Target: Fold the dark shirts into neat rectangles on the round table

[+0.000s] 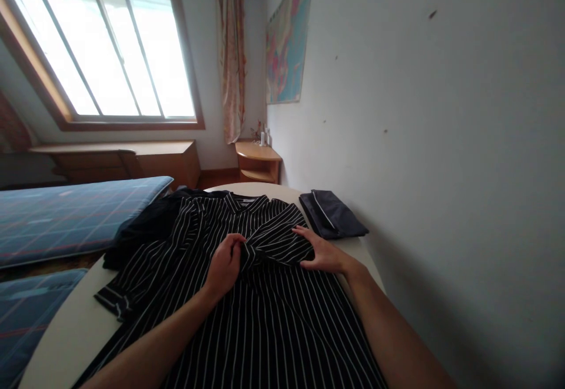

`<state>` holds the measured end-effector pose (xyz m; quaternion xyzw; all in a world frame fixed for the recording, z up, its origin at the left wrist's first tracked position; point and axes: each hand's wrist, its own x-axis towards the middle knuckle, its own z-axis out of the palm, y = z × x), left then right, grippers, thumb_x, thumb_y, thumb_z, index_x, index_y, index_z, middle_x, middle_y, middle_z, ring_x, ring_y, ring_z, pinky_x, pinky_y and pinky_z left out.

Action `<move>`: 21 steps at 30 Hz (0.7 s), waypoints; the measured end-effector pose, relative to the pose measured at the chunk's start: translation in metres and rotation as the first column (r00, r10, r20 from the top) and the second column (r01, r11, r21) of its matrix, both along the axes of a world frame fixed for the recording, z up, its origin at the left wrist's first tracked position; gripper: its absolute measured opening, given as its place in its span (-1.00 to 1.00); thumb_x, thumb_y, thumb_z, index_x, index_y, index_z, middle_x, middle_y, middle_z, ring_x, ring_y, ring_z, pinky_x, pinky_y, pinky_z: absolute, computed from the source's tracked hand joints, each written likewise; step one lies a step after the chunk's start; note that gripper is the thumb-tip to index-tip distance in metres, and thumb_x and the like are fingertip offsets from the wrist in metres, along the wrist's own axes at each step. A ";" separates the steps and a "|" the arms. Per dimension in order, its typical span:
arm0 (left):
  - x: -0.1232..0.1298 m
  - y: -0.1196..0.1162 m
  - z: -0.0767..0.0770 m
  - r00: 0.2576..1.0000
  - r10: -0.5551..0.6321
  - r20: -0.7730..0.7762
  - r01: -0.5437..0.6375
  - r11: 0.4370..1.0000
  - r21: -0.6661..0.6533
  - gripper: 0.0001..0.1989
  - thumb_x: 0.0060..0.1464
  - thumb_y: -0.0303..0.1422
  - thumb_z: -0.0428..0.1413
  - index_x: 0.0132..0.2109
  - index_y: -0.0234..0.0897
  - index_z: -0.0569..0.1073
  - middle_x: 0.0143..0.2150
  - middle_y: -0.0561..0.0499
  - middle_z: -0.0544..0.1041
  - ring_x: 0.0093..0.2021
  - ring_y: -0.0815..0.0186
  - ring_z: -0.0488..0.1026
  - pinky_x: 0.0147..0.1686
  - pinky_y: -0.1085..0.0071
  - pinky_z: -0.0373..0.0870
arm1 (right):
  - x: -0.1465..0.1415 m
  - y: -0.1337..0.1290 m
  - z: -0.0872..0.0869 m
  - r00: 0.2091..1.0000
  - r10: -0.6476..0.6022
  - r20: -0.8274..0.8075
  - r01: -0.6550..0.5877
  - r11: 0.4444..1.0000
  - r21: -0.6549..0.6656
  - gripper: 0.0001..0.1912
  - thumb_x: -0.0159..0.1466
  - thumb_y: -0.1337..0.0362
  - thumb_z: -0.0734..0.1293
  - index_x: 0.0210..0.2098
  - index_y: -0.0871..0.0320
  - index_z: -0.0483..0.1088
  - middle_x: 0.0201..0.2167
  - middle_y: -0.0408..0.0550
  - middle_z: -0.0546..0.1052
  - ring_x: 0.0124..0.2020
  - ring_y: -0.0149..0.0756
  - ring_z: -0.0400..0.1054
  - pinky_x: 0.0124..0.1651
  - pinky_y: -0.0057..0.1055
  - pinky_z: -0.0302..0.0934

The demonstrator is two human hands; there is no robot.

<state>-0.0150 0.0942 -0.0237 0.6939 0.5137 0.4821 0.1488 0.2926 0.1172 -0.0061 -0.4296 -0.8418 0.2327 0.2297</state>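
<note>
A black shirt with white stripes (pixel 273 318) is spread over a round, cream-coloured table (pixel 66 324), its collar at the far side. Its right-hand sleeve (pixel 278 233) lies folded inward across the chest. My left hand (pixel 225 262) is closed on the cuff end of that sleeve, near the middle of the shirt. With fingers and thumb apart, my right hand (pixel 320 252) rests at the outer fold of the same sleeve. The other sleeve (pixel 136 277) stretches out toward the left edge of the table.
A folded dark garment (pixel 333 214) lies at the table's right rim, close to the white wall (pixel 441 171). Dark cloth (pixel 141 230) sits under the shirt's left side. Blue plaid mattresses (pixel 79 215) are at left. A corner shelf (pixel 258 152) stands behind.
</note>
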 end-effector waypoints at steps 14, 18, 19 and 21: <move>0.009 -0.010 0.003 0.917 -0.178 -0.356 0.168 0.984 -0.061 -0.74 0.30 -0.25 -0.07 -0.07 -0.19 0.48 -0.08 -0.03 0.58 -0.04 0.16 0.49 0.06 0.18 0.34 | 0.013 0.009 0.004 0.991 -0.114 0.064 0.099 0.976 0.195 -0.46 0.04 0.60 0.17 -0.09 0.12 0.52 -0.10 -0.06 0.58 -0.03 -0.26 0.43 0.13 -0.29 0.25; 0.008 -0.008 -0.001 0.922 -0.168 -0.349 0.156 0.986 -0.063 -0.71 0.32 -0.22 -0.08 -0.01 -0.18 0.47 0.00 -0.05 0.54 0.03 0.16 0.46 0.08 0.16 0.37 | 0.012 0.001 0.014 0.948 -0.223 0.229 0.172 0.960 0.220 -0.66 0.10 0.50 0.23 -0.27 0.09 0.57 -0.22 -0.07 0.60 -0.12 -0.23 0.44 0.03 -0.34 0.26; 0.008 -0.007 -0.002 0.925 -0.157 -0.346 0.148 0.988 -0.052 -0.71 0.32 -0.22 -0.09 -0.01 -0.18 0.48 0.02 -0.05 0.52 0.05 0.16 0.44 0.10 0.15 0.36 | 0.011 -0.001 0.016 0.932 -0.242 0.272 0.188 0.959 0.210 -0.71 0.12 0.46 0.25 -0.30 0.09 0.57 -0.24 -0.08 0.60 -0.14 -0.24 0.44 0.00 -0.36 0.26; 0.009 -0.005 -0.006 0.932 -0.116 -0.343 0.115 0.993 -0.024 -0.70 0.32 -0.23 -0.09 0.00 -0.17 0.48 0.07 -0.05 0.49 0.11 0.16 0.40 0.15 0.13 0.34 | 0.007 -0.003 0.018 0.907 -0.270 0.323 0.211 0.955 0.207 -0.79 0.19 0.36 0.27 -0.38 0.09 0.57 -0.27 -0.06 0.60 -0.16 -0.24 0.44 -0.02 -0.38 0.26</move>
